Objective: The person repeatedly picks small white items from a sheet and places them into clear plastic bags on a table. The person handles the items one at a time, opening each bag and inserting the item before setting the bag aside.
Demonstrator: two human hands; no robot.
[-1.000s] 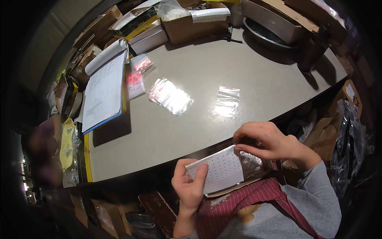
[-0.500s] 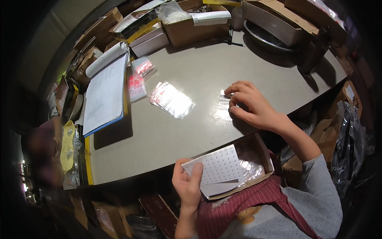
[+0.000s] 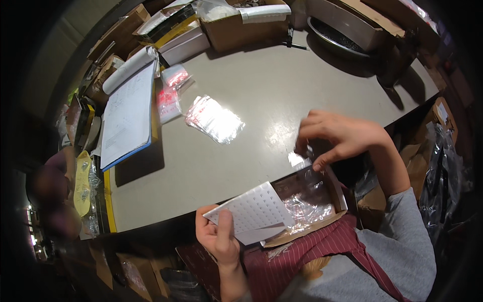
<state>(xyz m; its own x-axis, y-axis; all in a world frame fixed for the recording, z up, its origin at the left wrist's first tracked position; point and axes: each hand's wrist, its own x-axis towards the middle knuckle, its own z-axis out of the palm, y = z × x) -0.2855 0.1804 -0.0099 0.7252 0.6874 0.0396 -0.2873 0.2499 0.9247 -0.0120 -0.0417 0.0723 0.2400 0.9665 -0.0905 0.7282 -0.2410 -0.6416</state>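
My left hand [image 3: 219, 235] is closed on a white sheet of small round stickers [image 3: 254, 209], its thumb pressed on top; another white sheet shows beneath. My right hand [image 3: 339, 138], partly blurred, is over the table's near edge with thumb and fingers apart. Under its fingertips lies a small clear plastic bag [image 3: 298, 160], at the edge above an open cardboard box [image 3: 342, 194]. Clear plastic bags [image 3: 309, 209] lie inside that box, against my body. On the table, a fanned stack of clear bags with red print [image 3: 216, 120] lies left of my right hand.
A clipboard with papers [image 3: 128, 113] stands at the left, with red-printed bags [image 3: 168, 100] beside it. Along the back are cardboard boxes [image 3: 246, 32], a pen [image 3: 296, 46], a metal bowl [image 3: 337, 48] and a dark bottle [image 3: 397, 60]. Another person's arm [image 3: 69, 163] shows far left.
My right hand has drawn back toward me, and the small clear bag has slid from the tabletop to the near edge by the box. My left hand has shifted left with the sticker sheet.
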